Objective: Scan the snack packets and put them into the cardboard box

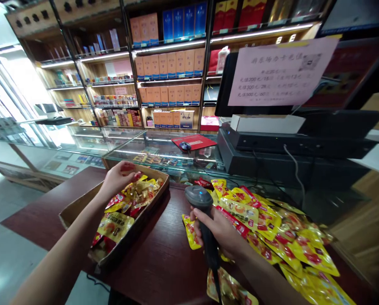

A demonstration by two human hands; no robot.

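Note:
My right hand (pixel 216 231) is wrapped round the handle of a black barcode scanner (pixel 199 197), its head pointing away from me and a small blue light on top. The scanner's cable drops toward the table's near edge. Over the far end of an open cardboard box (pixel 148 231), my left hand (pixel 119 178) has its fingers curled, with a bit of a red snack packet (pixel 138 175) at the fingertips. Shiny yellow, gold and red snack packets (pixel 116 224) lie in the box. A larger pile of similar packets (pixel 265 224) spreads to the right of the scanner, partly behind my right forearm.
The dark red wooden table (pixel 154 264) carries the box and pile. Beyond it stands a glass counter (pixel 135 146) with a mouse (pixel 185 146) on a red mat (pixel 198 142). A monitor with a paper notice (pixel 272 76) and black equipment (pixel 272 146) stand at right. Boxed goods fill back shelves.

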